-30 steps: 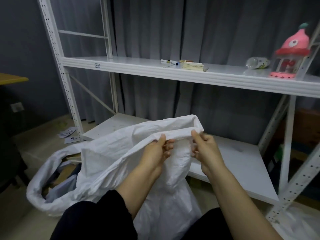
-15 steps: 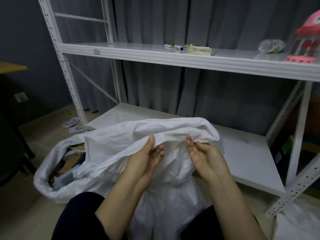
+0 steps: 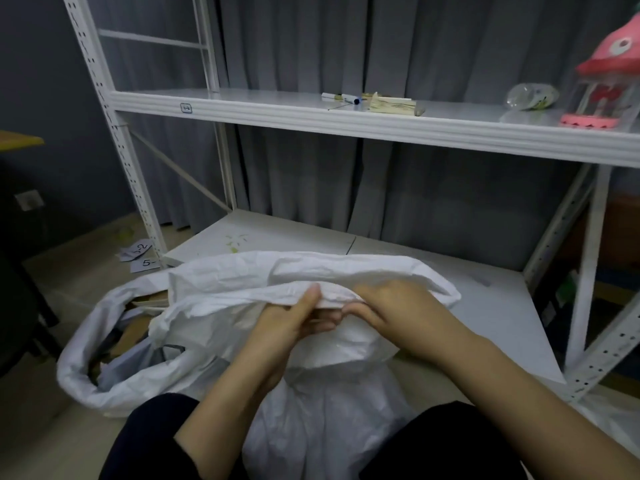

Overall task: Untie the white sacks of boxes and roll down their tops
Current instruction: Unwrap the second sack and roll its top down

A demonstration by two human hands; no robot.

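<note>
Lower centre: the near white sack (image 3: 329, 427) stands between the person's knees, its rolled top edge gripped by the left hand (image 3: 294, 323) and right hand (image 3: 391, 310), thumbs almost touching. Left of it, a second sack (image 3: 114, 379) lies open, showing cardboard boxes (image 3: 131, 337). Beyond, on the floor, paper slips (image 3: 140, 256) read "2" and "5". The upper shelf (image 3: 311, 123) carries a small, illegible label (image 3: 186, 108).
</note>
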